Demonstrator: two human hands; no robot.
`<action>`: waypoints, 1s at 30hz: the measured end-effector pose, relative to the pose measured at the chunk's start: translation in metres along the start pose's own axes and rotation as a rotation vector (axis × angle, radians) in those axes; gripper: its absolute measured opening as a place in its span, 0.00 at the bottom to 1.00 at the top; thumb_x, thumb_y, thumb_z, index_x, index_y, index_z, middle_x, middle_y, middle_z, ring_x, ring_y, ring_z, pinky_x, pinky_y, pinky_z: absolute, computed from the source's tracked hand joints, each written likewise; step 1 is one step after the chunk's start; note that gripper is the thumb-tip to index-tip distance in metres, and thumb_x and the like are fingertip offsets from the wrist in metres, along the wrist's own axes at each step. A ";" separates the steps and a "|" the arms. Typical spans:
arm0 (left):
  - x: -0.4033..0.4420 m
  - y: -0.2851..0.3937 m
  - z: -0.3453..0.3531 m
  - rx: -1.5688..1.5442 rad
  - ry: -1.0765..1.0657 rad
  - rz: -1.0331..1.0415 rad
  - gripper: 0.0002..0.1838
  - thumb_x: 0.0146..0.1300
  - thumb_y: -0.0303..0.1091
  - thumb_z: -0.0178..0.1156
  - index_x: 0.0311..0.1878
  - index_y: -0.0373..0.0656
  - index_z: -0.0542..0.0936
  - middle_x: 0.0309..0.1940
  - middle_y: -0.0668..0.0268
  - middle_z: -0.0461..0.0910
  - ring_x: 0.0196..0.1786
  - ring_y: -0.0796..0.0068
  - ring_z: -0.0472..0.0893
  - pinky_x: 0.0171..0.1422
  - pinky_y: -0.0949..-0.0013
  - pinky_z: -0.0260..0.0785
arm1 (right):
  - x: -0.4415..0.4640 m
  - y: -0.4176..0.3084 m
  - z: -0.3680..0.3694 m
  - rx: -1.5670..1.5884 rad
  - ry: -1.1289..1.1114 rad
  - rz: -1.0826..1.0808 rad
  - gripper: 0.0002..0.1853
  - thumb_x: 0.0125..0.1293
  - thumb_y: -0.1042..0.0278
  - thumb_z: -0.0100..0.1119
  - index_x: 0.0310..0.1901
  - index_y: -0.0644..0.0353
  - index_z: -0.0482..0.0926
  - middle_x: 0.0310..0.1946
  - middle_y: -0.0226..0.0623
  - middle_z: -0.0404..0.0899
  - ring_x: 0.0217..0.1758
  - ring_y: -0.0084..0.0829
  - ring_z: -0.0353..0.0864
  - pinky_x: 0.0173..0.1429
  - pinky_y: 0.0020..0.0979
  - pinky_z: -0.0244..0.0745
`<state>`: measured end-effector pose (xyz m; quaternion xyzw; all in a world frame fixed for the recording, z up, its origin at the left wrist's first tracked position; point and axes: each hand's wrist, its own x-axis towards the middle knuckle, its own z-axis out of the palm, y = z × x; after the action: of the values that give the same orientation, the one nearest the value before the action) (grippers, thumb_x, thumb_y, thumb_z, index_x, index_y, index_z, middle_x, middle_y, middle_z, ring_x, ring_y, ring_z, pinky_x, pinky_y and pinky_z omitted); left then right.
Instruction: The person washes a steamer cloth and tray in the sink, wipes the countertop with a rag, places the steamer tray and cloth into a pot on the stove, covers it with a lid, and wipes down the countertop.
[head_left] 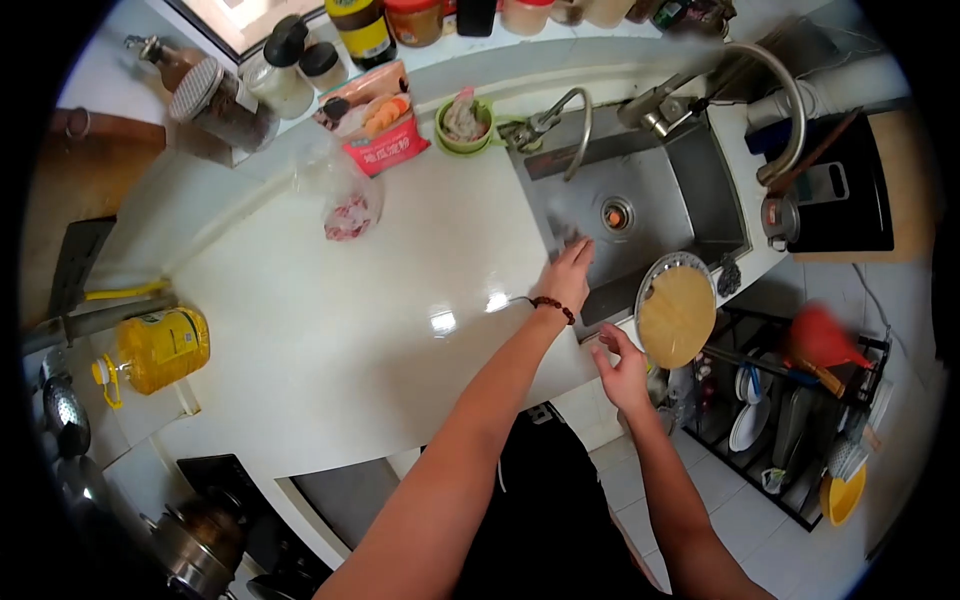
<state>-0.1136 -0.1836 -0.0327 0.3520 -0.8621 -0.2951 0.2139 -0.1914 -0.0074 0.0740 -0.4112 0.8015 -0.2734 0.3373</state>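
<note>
Pale counter (380, 300) borders the steel sink (655, 200). The left hand (568, 280), fingers narrowly spaced, reaches over its edge, seemingly empty. The right hand (625, 370), empty, thumb parted from bent fingers, is beside the tan disc (677, 318) near the sink, long axis pointing away.
</note>
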 end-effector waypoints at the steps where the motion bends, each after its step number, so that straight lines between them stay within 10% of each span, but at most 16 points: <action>1: 0.005 0.009 0.001 -0.280 0.097 -0.107 0.27 0.65 0.20 0.53 0.69 0.36 0.74 0.68 0.51 0.75 0.73 0.52 0.72 0.79 0.55 0.61 | 0.008 0.007 -0.008 0.032 0.022 -0.045 0.27 0.66 0.68 0.70 0.65 0.67 0.76 0.54 0.52 0.85 0.56 0.43 0.87 0.62 0.39 0.80; 8: -0.085 -0.006 -0.131 -0.726 0.508 -0.516 0.25 0.74 0.22 0.44 0.73 0.39 0.73 0.60 0.55 0.83 0.59 0.64 0.84 0.60 0.62 0.78 | 0.045 0.019 -0.019 0.171 -0.065 -0.073 0.25 0.68 0.66 0.68 0.64 0.66 0.76 0.54 0.51 0.86 0.53 0.42 0.88 0.59 0.38 0.82; 16: -0.297 -0.096 -0.171 0.441 0.166 -0.811 0.27 0.74 0.34 0.53 0.73 0.35 0.70 0.74 0.38 0.63 0.76 0.32 0.62 0.80 0.45 0.55 | 0.037 -0.002 0.023 0.150 -0.260 -0.121 0.21 0.67 0.66 0.67 0.59 0.65 0.78 0.51 0.50 0.86 0.51 0.44 0.88 0.55 0.40 0.82; 20: -0.272 -0.065 -0.145 0.528 0.143 -0.660 0.27 0.63 0.26 0.54 0.67 0.35 0.74 0.63 0.39 0.72 0.69 0.32 0.68 0.72 0.39 0.62 | 0.026 -0.012 0.021 0.137 -0.333 -0.096 0.21 0.68 0.65 0.66 0.58 0.65 0.79 0.50 0.50 0.86 0.52 0.44 0.88 0.55 0.40 0.81; 30: -0.117 0.043 0.012 0.205 -0.107 -0.219 0.27 0.68 0.31 0.54 0.70 0.32 0.70 0.80 0.46 0.57 0.82 0.42 0.55 0.83 0.40 0.49 | 0.009 0.035 -0.005 0.169 -0.252 -0.027 0.17 0.69 0.68 0.67 0.56 0.64 0.81 0.43 0.45 0.89 0.44 0.35 0.90 0.53 0.34 0.84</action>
<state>-0.0643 -0.0685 -0.0317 0.4478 -0.8543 -0.2456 0.0972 -0.2156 0.0036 0.0488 -0.4233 0.7212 -0.2908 0.4649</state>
